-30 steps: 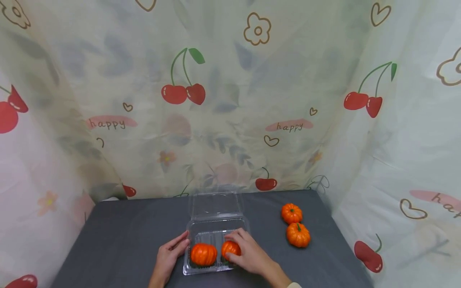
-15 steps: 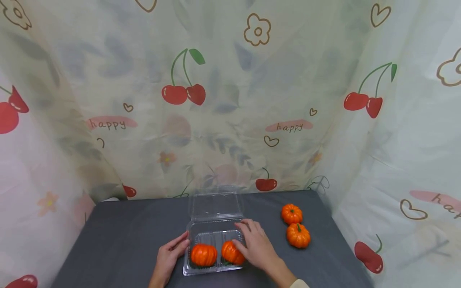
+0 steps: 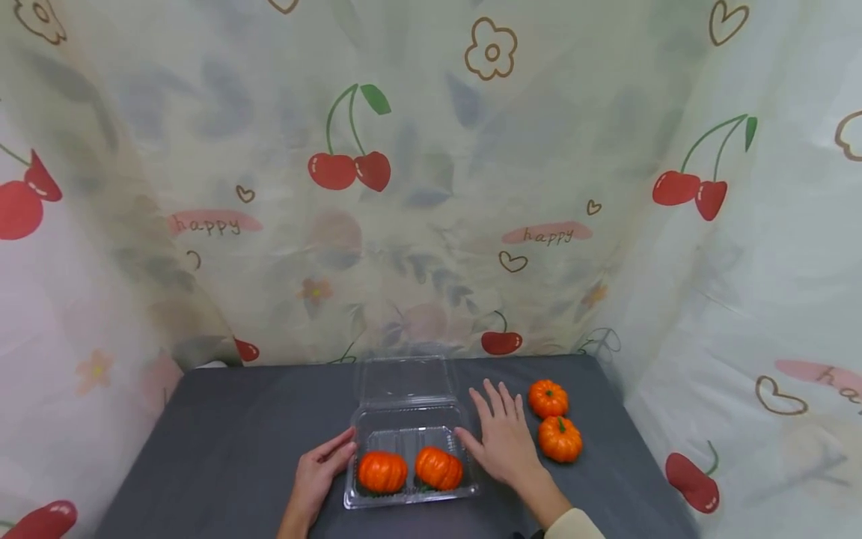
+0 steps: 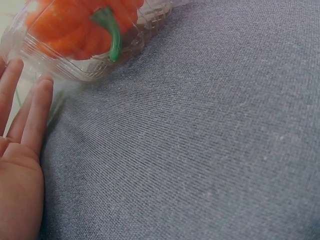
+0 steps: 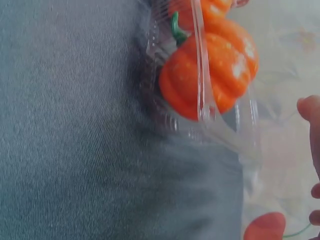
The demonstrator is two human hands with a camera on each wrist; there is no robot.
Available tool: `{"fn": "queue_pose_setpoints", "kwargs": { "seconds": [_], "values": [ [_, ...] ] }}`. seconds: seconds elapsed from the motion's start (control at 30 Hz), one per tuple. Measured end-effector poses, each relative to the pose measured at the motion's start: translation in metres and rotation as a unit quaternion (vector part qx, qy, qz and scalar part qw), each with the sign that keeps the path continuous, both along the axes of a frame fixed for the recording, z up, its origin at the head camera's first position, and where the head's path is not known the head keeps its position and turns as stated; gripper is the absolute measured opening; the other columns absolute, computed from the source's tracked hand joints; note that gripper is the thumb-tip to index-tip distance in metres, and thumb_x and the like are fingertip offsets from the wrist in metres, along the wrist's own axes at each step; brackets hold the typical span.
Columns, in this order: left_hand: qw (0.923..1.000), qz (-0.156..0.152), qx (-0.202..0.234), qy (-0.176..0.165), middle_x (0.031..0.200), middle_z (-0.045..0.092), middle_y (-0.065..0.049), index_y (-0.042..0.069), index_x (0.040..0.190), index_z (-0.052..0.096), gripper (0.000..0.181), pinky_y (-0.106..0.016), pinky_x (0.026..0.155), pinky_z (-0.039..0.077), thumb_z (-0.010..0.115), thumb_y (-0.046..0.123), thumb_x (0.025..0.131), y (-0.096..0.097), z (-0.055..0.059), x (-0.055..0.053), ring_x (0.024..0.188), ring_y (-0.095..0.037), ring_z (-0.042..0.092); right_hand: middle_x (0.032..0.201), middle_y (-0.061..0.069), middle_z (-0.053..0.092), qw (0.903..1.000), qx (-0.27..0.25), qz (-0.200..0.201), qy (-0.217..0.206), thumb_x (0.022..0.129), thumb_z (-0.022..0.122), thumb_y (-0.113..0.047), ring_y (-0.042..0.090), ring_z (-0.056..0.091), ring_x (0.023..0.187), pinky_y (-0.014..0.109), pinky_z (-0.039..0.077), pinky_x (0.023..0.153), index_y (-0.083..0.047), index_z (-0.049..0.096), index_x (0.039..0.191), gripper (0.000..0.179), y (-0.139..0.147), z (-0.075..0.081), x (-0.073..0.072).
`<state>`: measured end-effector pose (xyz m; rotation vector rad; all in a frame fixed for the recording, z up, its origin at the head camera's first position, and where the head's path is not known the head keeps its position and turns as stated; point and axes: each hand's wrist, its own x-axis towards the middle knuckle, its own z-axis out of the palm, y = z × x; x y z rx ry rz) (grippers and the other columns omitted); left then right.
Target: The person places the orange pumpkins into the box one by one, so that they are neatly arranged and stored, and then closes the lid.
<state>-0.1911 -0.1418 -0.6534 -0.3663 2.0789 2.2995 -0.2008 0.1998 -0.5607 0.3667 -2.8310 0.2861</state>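
A clear plastic clamshell box [image 3: 465,490] sits on the table with its lid [image 3: 406,380] folded back. Two orange toy pumpkins lie in it side by side, a left one [image 3: 381,472] and a right one [image 3: 439,469]. Against the box's left wall rests my left hand [image 3: 315,475], its fingers extended; the left wrist view shows the fingertips [image 4: 44,85] beside the plastic. My right hand [image 3: 506,443] hovers by the box's right side with fingers spread and nothing held. In the right wrist view a pumpkin [image 5: 210,70] appears behind the clear wall, apart from the thumb.
Two more orange toy pumpkins, a far one [image 3: 548,398] and a nearer one [image 3: 560,439], lie on the dark grey tabletop [image 3: 256,427] to the right of my right hand. A printed curtain [image 3: 417,224] encloses the table at the back and sides.
My right hand has let go of the right pumpkin, leaving it in the box, and has moved right and away with fingers spreading. My left hand stays at the box. The head view has shifted slightly.
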Motion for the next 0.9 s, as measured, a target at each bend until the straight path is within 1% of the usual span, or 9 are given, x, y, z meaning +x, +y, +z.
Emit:
{"fn": "queue_pose_setpoints", "kwargs": {
  "seconds": [0.13,0.27,0.4,0.5,0.77,0.9],
  "values": [
    [1.0000,0.001,0.002,-0.005,0.120,0.076,0.006,0.005,0.132,0.068,0.054,-0.019,0.082,0.061,0.084,0.026,0.084,0.001,-0.001,0.000,0.096,-0.001,0.074,0.166,0.015,0.032,0.9995,-0.002,-0.017,-0.025,0.092,0.058,-0.068,0.045,0.027,0.154,0.071,0.020,0.123,-0.021,0.043,0.155,0.080,0.008,-0.002,-0.003],
    [1.0000,0.003,0.001,-0.009,0.119,0.076,0.007,0.005,0.132,0.068,0.055,-0.019,0.082,0.061,0.085,0.026,0.084,0.002,0.000,0.000,0.096,-0.001,0.074,0.169,0.016,0.024,0.9977,-0.009,-0.044,-0.050,0.091,0.059,-0.069,0.045,0.019,0.156,0.072,0.013,0.124,-0.022,0.039,0.158,0.084,0.018,-0.006,-0.004],
    [1.0000,-0.001,0.005,-0.007,0.118,0.077,0.008,0.005,0.132,0.068,0.055,-0.019,0.082,0.061,0.085,0.026,0.084,0.001,0.002,-0.001,0.096,-0.002,0.074,0.169,0.018,0.023,0.9968,-0.019,-0.063,-0.047,0.090,0.061,-0.069,0.046,0.019,0.155,0.075,0.013,0.121,-0.021,0.039,0.157,0.085,0.030,-0.010,-0.006],
    [1.0000,0.001,0.009,-0.004,0.118,0.077,0.008,0.004,0.132,0.068,0.055,-0.019,0.082,0.061,0.085,0.026,0.084,0.002,0.003,-0.002,0.096,-0.002,0.075,0.168,0.020,0.023,0.9966,-0.030,-0.064,-0.042,0.090,0.063,-0.067,0.048,0.019,0.154,0.077,0.013,0.120,-0.019,0.040,0.157,0.085,0.038,-0.010,-0.007],
    [0.9999,-0.002,0.009,-0.005,0.121,0.076,0.005,0.005,0.132,0.068,0.054,-0.019,0.082,0.061,0.084,0.026,0.085,0.004,0.002,-0.001,0.097,-0.002,0.074,0.166,0.025,0.024,0.9953,-0.022,-0.082,-0.047,0.089,0.069,-0.060,0.051,0.020,0.152,0.078,0.011,0.119,-0.016,0.039,0.157,0.086,0.059,-0.004,-0.005],
    [1.0000,0.002,0.006,-0.001,0.121,0.076,0.003,0.005,0.131,0.069,0.053,-0.019,0.082,0.061,0.084,0.025,0.084,0.002,0.002,-0.001,0.096,-0.001,0.074,0.164,0.028,0.026,0.9957,-0.025,-0.079,-0.040,0.089,0.073,-0.054,0.052,0.025,0.149,0.080,0.015,0.116,-0.012,0.040,0.156,0.085,0.068,-0.005,-0.005]
  ]
}}
